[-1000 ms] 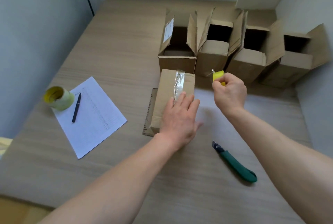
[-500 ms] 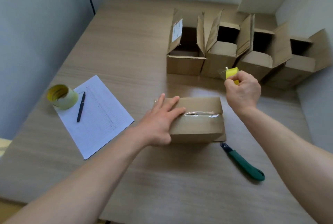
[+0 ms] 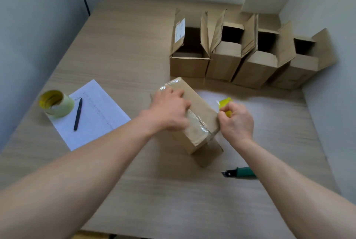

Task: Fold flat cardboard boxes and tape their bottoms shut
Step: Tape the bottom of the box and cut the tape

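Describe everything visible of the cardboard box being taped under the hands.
The box is plain brown cardboard, closed, lying on the wooden table at a slant. Clear shiny tape runs along its upper face and wrinkles over both ends. The left hand presses on top; the right hand, gripping a yellow tape roll, touches its right edge. A loose flap juts out underneath at the near end.

Your left hand (image 3: 169, 110) rests on top of the brown cardboard box (image 3: 200, 107), which sits diagonally on the wood-grain tabletop (image 3: 123, 46) with clear tape along its seam. Your right hand (image 3: 236, 121) grips a small yellow tape roll (image 3: 225, 103) at the box's right edge. Four open brown cardboard boxes (image 3: 244, 59) line the back. Green-handled utility knife (image 3: 238, 173) lies near right; white paper sheet (image 3: 100, 111), black pen (image 3: 78, 114) and pale yellow tape roll (image 3: 55, 103) left.
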Available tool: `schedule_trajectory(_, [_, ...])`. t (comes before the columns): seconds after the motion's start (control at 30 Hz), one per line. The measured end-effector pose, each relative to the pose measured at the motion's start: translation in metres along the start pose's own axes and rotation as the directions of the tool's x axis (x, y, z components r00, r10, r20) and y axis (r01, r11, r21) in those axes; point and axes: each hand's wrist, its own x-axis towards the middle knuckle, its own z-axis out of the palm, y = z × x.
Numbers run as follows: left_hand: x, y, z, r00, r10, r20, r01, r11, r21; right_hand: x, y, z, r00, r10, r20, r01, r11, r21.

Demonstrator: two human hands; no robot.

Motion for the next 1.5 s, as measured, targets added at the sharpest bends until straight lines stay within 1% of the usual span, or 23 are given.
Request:
schedule_trajectory(0.07, [-0.009,0.034,0.016,0.983,-0.172,0.071,0.18,0.976,-0.126,-0.002,0.0,0.003,1.0,0.024,0.014,-0.025,1.0,0.018])
schedule_trajectory(0.1, [-0.014,0.048,0.025,0.971,-0.228,0.069,0.236,0.962,-0.14,-0.002,0.0,0.004,0.999,0.033,0.015,-0.033,0.999,0.03])
schedule_trajectory(0.13, [-0.018,0.058,0.035,0.964,-0.264,0.03,0.266,0.955,-0.129,-0.003,0.0,0.004,0.999,0.038,0.019,-0.038,0.999,0.036])
schedule_trajectory(0.23, [-0.02,0.072,0.053,0.95,-0.291,-0.114,0.282,0.956,-0.085,-0.001,0.0,0.003,0.998,0.043,0.043,-0.045,0.998,0.034])
schedule_trajectory(0.37, [-0.017,0.086,0.056,0.948,-0.298,-0.115,0.293,0.954,-0.061,-0.001,-0.001,0.002,0.996,0.05,0.069,-0.052,0.998,0.023])
schedule_trajectory(0.47, [-0.018,0.09,0.058,0.959,-0.266,-0.099,0.263,0.964,-0.04,0.002,-0.001,0.0,0.993,0.046,0.106,-0.05,0.998,0.029])
schedule_trajectory(0.6, [-0.015,0.053,0.049,0.997,-0.05,-0.066,0.05,0.999,-0.011,-0.001,0.002,-0.011,0.985,-0.022,0.17,0.009,0.997,0.075])
schedule_trajectory(0.7, [-0.014,0.018,0.03,0.997,0.077,0.023,-0.076,0.997,-0.017,-0.009,0.007,-0.026,0.968,-0.171,0.182,0.154,0.983,0.102])
schedule_trajectory(0.77, [-0.02,0.011,0.023,0.994,0.088,0.062,-0.088,0.996,-0.015,-0.014,0.012,-0.04,0.932,-0.301,0.202,0.295,0.954,0.061])
schedule_trajectory(0.8, [-0.025,0.013,0.022,0.997,0.075,0.029,-0.074,0.996,-0.049,-0.016,0.015,-0.047,0.904,-0.359,0.231,0.362,0.932,0.03])
schedule_trajectory(0.83, [-0.032,0.02,0.022,0.997,0.052,-0.055,-0.059,0.989,-0.137,-0.019,0.016,-0.053,0.874,-0.403,0.273,0.418,0.908,0.003])
schedule_trajectory(0.87, [-0.04,0.031,0.022,0.985,0.019,-0.169,-0.064,0.961,-0.269,-0.021,0.018,-0.059,0.844,-0.434,0.316,0.462,0.887,-0.018])
schedule_trajectory(0.9, [-0.048,0.045,0.023,0.96,-0.025,-0.279,-0.096,0.907,-0.411,-0.023,0.02,-0.063,0.816,-0.456,0.356,0.496,0.868,-0.026])
schedule_trajectory(0.93, [-0.056,0.06,0.025,0.931,-0.075,-0.358,-0.134,0.84,-0.525,-0.025,0.021,-0.067,0.791,-0.472,0.39,0.519,0.855,-0.019])
schedule_trajectory(0.97, [-0.063,0.073,0.029,0.91,-0.119,-0.398,-0.158,0.787,-0.596,-0.028,0.022,-0.07,0.768,-0.485,0.418,0.534,0.846,0.002])
schedule_trajectory(1.1, [-0.083,0.113,0.049,0.865,-0.27,-0.423,-0.163,0.645,-0.746,-0.039,0.021,-0.076,0.679,-0.533,0.506,0.545,0.827,0.139])
schedule_trajectory(1.13, [-0.086,0.119,0.053,0.842,-0.31,-0.442,-0.169,0.627,-0.761,-0.04,0.021,-0.076,0.655,-0.54,0.529,0.553,0.819,0.152])
schedule_trajectory(1.2, [-0.092,0.126,0.057,0.802,-0.371,-0.469,-0.18,0.598,-0.781,-0.042,0.022,-0.076,0.634,-0.519,0.574,0.527,0.833,0.171])
schedule_trajectory(1.23, [-0.095,0.129,0.058,0.788,-0.408,-0.461,-0.177,0.567,-0.805,-0.042,0.022,-0.076,0.635,-0.478,0.607,0.463,0.864,0.195])
schedule_trajectory(1.27, [-0.098,0.131,0.058,0.777,-0.456,-0.433,-0.162,0.52,-0.839,-0.043,0.023,-0.076,0.633,-0.425,0.648,0.36,0.902,0.239])
schedule_trajectory(1.33, [-0.102,0.132,0.058,0.767,-0.556,-0.32,-0.09,0.401,-0.912,-0.047,0.024,-0.074,0.601,-0.336,0.725,0.148,0.938,0.312])
schedule_trajectory(1.4, [-0.106,0.13,0.059,0.785,-0.593,-0.181,0.02,0.316,-0.948,-0.053,0.025,-0.072,0.57,-0.299,0.765,0.063,0.945,0.322])
schedule_trajectory(1.5, [-0.11,0.123,0.06,0.821,-0.57,0.014,0.166,0.215,-0.962,-0.061,0.025,-0.07,0.532,-0.242,0.812,-0.001,0.958,0.287])
